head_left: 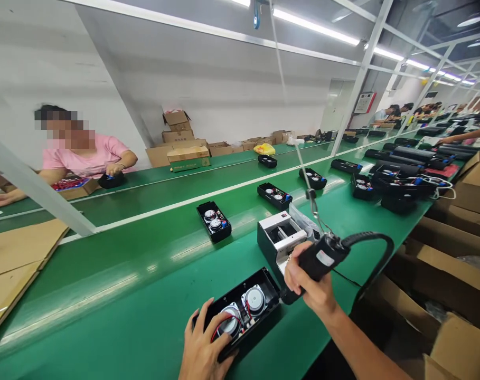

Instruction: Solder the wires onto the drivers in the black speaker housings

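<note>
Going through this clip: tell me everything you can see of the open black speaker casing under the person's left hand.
The open black plastic speaker casing is a shallow rectangular box, open side up, on the green conveyor belt. Inside, two round speakers with silver centres sit side by side, with red and black wires beside the one nearer the hand. The left hand holds its near end, fingers spread over the edge. Its far end sits near the right hand.

A black plastic speaker case (263, 289) under the left hand (204, 343), round silver speaker cones (254, 300), red wires (219, 330) inside, black electric screwdriver (321, 261) in the right hand (307, 279), green conveyor belt (105, 322) beneath
</note>
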